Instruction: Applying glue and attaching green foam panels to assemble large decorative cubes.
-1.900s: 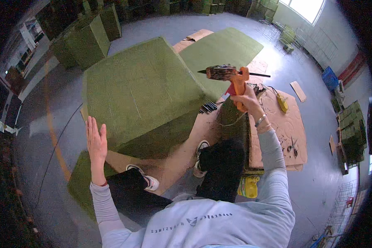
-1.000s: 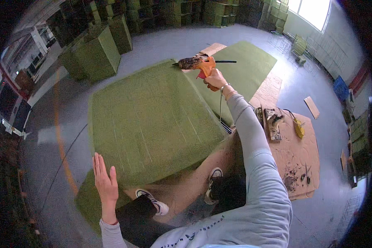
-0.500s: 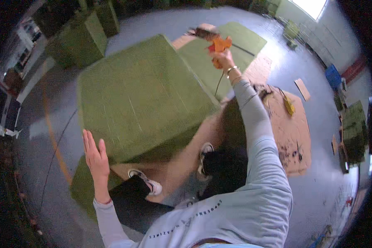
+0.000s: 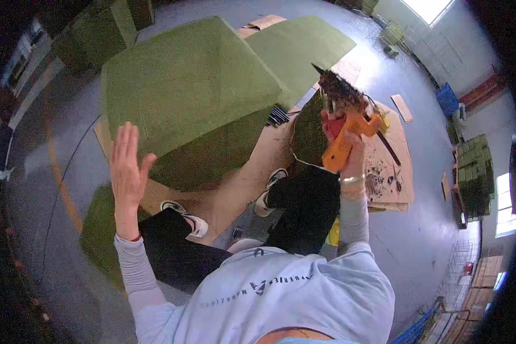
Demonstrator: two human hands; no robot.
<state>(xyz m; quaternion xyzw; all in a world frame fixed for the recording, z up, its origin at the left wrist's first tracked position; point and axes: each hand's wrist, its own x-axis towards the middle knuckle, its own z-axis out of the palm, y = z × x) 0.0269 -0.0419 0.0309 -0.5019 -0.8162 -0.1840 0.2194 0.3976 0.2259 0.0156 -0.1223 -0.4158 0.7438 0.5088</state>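
My right hand (image 4: 356, 150) is closed round an orange glue gun (image 4: 339, 150) with a red trigger. Dark residue crusts its front end, and the pointed nozzle aims up and to the left. A black glue stick (image 4: 391, 150) juts out from its rear. My left hand (image 4: 127, 172) is flat, fingers extended and thumb apart, at the near left side of a large green block (image 4: 183, 80). Whether the palm touches the block I cannot tell. Several black sticks (image 4: 278, 116) lie beside the block's right corner.
A flat green panel (image 4: 301, 54) lies beyond the block. Brown cardboard (image 4: 393, 192) with dark smears covers floor at the right. My shoes (image 4: 268, 194) stand close to the block. More green blocks (image 4: 94, 37) are at the far left; a stacked green pile (image 4: 475, 178) stands at the right.
My right hand has brought the glue gun back from over the far panel, toward me and to the right. The left hand has shifted slightly upward in view, still flat.
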